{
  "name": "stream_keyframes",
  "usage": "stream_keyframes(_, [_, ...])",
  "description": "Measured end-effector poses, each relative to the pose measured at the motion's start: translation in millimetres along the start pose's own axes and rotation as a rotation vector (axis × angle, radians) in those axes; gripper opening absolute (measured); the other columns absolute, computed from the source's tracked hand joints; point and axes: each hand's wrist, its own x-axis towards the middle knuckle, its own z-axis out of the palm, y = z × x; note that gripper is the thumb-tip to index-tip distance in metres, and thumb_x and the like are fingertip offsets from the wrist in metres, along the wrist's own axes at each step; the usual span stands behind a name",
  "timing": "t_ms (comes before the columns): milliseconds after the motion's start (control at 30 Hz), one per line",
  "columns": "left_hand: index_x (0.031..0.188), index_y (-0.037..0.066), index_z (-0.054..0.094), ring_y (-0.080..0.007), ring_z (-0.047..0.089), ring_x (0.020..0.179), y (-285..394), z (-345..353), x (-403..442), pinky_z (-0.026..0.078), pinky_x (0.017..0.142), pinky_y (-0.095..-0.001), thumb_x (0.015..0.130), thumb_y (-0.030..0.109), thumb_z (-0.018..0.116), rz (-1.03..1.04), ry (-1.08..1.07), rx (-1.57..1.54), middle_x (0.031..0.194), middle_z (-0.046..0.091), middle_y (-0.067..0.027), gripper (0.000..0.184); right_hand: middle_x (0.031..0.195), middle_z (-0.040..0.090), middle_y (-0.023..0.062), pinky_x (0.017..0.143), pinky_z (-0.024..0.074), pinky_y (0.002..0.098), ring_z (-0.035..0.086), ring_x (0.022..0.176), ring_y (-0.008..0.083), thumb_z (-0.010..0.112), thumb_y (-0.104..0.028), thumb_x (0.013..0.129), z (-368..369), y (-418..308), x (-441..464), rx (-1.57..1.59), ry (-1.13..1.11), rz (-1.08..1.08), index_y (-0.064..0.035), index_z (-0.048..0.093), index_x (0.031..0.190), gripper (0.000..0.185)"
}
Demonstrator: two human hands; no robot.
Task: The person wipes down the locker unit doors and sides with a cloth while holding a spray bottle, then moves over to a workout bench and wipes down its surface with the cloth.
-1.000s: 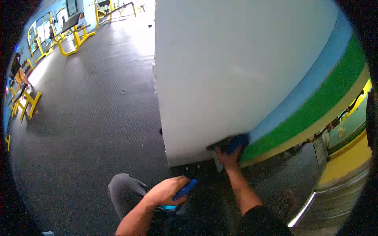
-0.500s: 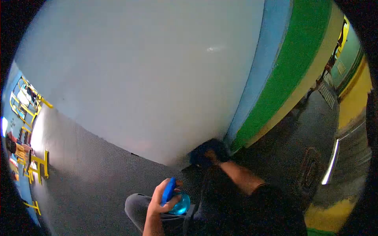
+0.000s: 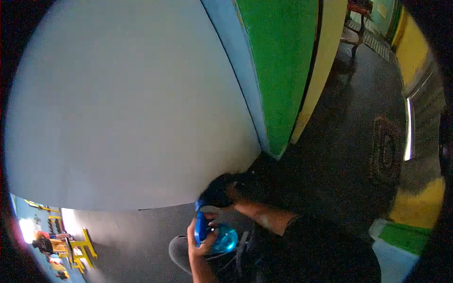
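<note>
My left hand (image 3: 194, 246) is wrapped round a spray bottle (image 3: 225, 240) with a blue trigger head and clear blue liquid inside. The bottle is above my bent knee, its head turned upward. Just beyond it, my right hand (image 3: 232, 194) is closed on a dark blue cloth (image 3: 214, 192). The cloth's lower edge hangs close to the spray head; whether they touch I cannot tell. Behind the cloth rises a smooth white panel (image 3: 137, 104). Most of my right fingers are lost in shadow and cloth.
A green and light blue wall edge (image 3: 283, 66) borders the panel on the right. Further right lie a dark floor (image 3: 344, 122), a patterned mat (image 3: 388, 146) and a bench (image 3: 361, 12). Yellow-framed equipment (image 3: 85, 247) and a person (image 3: 45, 244) are at the far left.
My right hand has brought the cloth from the panel's base back to the spray bottle. The view has turned right, showing more of the green wall and the floor beyond.
</note>
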Motion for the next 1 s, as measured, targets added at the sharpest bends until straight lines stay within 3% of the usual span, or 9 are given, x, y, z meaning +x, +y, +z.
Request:
stream_keyframes(167, [0.111,-0.001,0.056,-0.0147,0.058,0.089,-35.2,-20.0,-2.0,0.048,0.079,-0.0293,0.071,0.001,0.065,-0.031,0.113,-0.08,0.107,0.061,-0.0109,0.041,0.118,0.056,0.0144,0.096,0.0372,0.0468,0.052,0.108,0.0302,0.048,-0.037,0.087,-26.2,0.1,36.4,0.166,0.354,0.375,-0.0071,0.054,0.124,0.048])
stream_keyframes(267, [0.108,0.0,0.057,-0.0126,0.057,0.084,-44.1,-2.7,4.1,0.046,0.075,-0.0262,0.07,0.006,0.065,-0.067,0.063,0.048,0.097,0.061,-0.0061,0.039,0.117,0.056,0.0144,0.095,0.0377,0.0465,0.053,0.107,0.03,0.048,-0.036,0.086,-40.4,-39.1,77.7,0.195,0.539,0.288,-0.007,0.054,0.124,0.048])
stream_keyframes(367, [0.108,0.0,0.057,-0.0123,0.057,0.081,-57.6,-22.5,5.6,0.046,0.073,-0.0255,0.07,0.007,0.063,-0.028,0.042,0.118,0.094,0.061,-0.0049,0.039,0.116,0.057,0.0144,0.094,0.0382,0.0463,0.053,0.106,0.0297,0.049,-0.035,0.086,-28.9,-85.1,102.7,0.114,0.488,0.071,-0.0069,0.054,0.123,0.047])
stream_keyframes(500, [0.107,0.001,0.056,-0.0117,0.055,0.079,-70.2,-22.6,17.5,0.045,0.069,-0.024,0.072,-0.001,0.057,0.13,0.1,0.141,0.095,0.058,-0.0072,0.035,0.115,0.057,0.0143,0.093,0.0388,0.0459,0.053,0.105,0.0294,0.049,-0.034,0.086,-6.0,-62.3,77.5,0.087,0.238,-0.015,-0.0067,0.055,0.122,0.046])
stream_keyframes(600, [0.107,0.002,0.056,-0.0104,0.054,0.073,-54.8,-24.5,26.0,0.044,0.064,-0.0223,0.075,0.002,0.06,0.069,0.111,0.064,0.092,0.058,-0.0053,0.032,0.114,0.057,0.0143,0.093,0.0393,0.0457,0.054,0.104,0.0292,0.05,-0.034,0.086,-4.0,-13.9,54.4,0.168,0.225,0.215,-0.0066,0.055,0.122,0.045])
stream_keyframes(667, [0.106,0.003,0.056,-0.0094,0.052,0.069,-47.2,-31.8,28.5,0.043,0.062,-0.0224,0.075,0.003,0.061,-0.07,0.094,0.325,0.088,0.058,-0.0036,0.032,0.113,0.058,0.0143,0.092,0.0396,0.0455,0.054,0.104,0.0291,0.05,-0.033,0.086,-12.8,14.8,48.7,0.238,0.35,0.44,-0.0065,0.055,0.121,0.045])
stream_keyframes(867, [0.107,0.002,0.057,-0.0089,0.054,0.07,-59.3,-29.9,17.8,0.045,0.062,-0.024,0.073,0.004,0.064,-0.068,0.078,0.254,0.085,0.059,-0.0035,0.036,0.112,0.058,0.0143,0.091,0.0405,0.045,0.055,0.102,0.0286,0.051,-0.032,0.086,-23.6,62.2,58.6,0.518,0.723,0.964,-0.0062,0.056,0.12,0.043])
stream_keyframes(933, [0.107,0.001,0.057,-0.009,0.054,0.071,-59.4,-32.2,15.8,0.046,0.065,-0.0243,0.072,0.004,0.063,-0.242,0.041,0.185,0.085,0.059,-0.0031,0.036,0.111,0.059,0.0143,0.09,0.0408,0.0448,0.055,0.101,0.0285,0.051,-0.031,0.086,-19.9,73.5,58.3,0.577,0.79,1.073,-0.0061,0.056,0.12,0.043])
stream_keyframes(1000, [0.107,0.001,0.057,-0.0093,0.054,0.072,-59.0,-27.3,15.0,0.047,0.066,-0.0246,0.071,0.004,0.063,-0.064,0.134,0.384,0.086,0.059,-0.0028,0.037,0.11,0.059,0.0143,0.09,0.0411,0.0447,0.055,0.101,0.0283,0.051,-0.031,0.085,-18.8,83.9,57.8,0.621,0.833,1.147,-0.006,0.056,0.119,0.042])
